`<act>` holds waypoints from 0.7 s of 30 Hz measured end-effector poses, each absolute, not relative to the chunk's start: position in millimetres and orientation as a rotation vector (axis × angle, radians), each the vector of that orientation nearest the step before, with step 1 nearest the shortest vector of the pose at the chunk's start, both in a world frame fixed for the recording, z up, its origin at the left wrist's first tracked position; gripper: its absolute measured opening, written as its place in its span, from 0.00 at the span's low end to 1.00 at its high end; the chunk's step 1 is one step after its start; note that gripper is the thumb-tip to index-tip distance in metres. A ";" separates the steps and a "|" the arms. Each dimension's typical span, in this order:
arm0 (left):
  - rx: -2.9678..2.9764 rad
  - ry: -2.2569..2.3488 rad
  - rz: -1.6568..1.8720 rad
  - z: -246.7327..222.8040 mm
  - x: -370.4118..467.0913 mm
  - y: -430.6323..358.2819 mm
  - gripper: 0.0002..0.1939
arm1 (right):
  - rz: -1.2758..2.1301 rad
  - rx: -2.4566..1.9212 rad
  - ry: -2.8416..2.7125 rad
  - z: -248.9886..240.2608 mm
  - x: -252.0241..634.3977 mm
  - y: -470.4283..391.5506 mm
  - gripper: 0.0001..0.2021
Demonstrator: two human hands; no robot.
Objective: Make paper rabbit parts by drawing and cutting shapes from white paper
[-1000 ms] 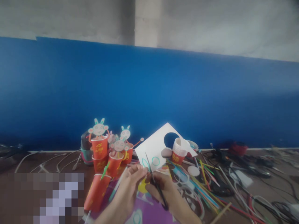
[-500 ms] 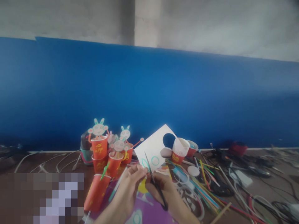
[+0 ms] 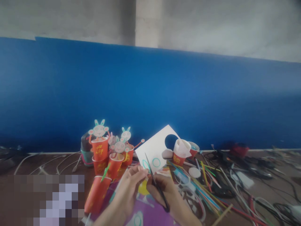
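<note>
My left hand [image 3: 134, 179] pinches the lower edge of a white sheet of paper [image 3: 152, 146]. The sheet has a round hole near its upper right, and a green leaf shape and a green circle are drawn near its lower edge. In my right hand [image 3: 164, 188] is a pair of scissors [image 3: 161, 196] with black handles. The blade points up across the sheet, between the leaf shape and the circle. Below the hands lies a purple surface [image 3: 154, 215] with a yellow patch and a cut-out rabbit head [image 3: 136, 219].
To the left, red paper cups [image 3: 100, 149] hold paper rabbit figures [image 3: 98, 129]; another red cup [image 3: 97, 194] lies tilted. Stacked cups [image 3: 180, 155] stand right of the sheet. Coloured sticks [image 3: 205, 194], a tape roll and cables [image 3: 254, 175] cover the right side. A blue panel [image 3: 150, 91] rises behind.
The sheet has shifted very slightly to the right at its upper edge. Both hands and the scissors stay almost in place.
</note>
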State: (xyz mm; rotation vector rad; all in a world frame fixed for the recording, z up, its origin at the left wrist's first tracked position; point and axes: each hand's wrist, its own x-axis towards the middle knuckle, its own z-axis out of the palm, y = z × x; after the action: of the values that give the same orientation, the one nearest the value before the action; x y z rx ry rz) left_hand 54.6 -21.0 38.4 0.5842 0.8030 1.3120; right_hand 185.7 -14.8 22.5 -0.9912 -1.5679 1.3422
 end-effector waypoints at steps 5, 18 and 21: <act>0.607 0.803 1.291 39.5 53.4 -20.3 0.11 | 1.304 -0.995 -1.599 14.1 188.3 -10.9 0.21; 0.641 0.771 1.286 42.9 50.1 -19.1 0.11 | 1.383 -0.993 -1.639 22.7 191.7 -13.4 0.22; 0.661 0.781 1.277 43.4 49.1 -17.6 0.12 | 1.412 -0.999 -1.629 27.9 191.6 -14.7 0.23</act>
State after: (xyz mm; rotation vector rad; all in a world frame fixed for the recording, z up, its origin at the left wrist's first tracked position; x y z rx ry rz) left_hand 49.1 -17.6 43.4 0.6609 0.7811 1.2769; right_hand 191.6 -14.7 27.9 -0.9991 -1.6286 1.4121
